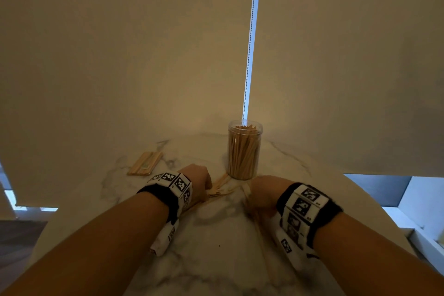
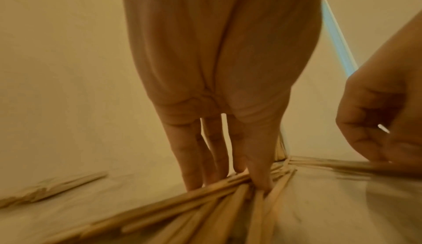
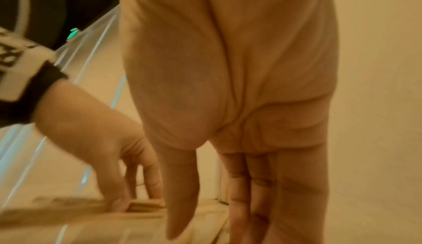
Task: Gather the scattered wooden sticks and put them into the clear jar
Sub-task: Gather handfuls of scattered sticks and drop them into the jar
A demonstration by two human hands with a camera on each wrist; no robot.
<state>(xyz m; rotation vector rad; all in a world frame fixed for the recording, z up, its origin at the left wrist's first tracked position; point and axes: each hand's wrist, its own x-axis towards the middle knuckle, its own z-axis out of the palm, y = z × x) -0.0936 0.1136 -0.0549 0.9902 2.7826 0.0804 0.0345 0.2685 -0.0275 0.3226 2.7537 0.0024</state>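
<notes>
Left hand (image 2: 219, 78) was down on the marble table (image 1: 216, 259) with its fingers (image 2: 194, 159) straight and spread a little, tips pressing into a fan of loose wooden sticks (image 2: 182, 204) rather than gripping any. From the head view that same hand sat just left of the pile, near the foot of the clear jar (image 1: 244, 151).

Right hand (image 3: 228, 85) was just across from it, fingers (image 3: 242, 193) long and close together, pointing down at the tabletop with sticks lying under and beside them. Pretty blurry there, so I couldn't tell if it actually had hold of any; looked flat and relaxed to me.

The jar stood upright right behind the two hands, lid off, already packed with sticks standing on end. The scattered ones lay between the hands, reaching up to the jar's base.

Off to the left, well apart, was a flat bundle of wider wooden sticks (image 1: 145, 163).
</notes>
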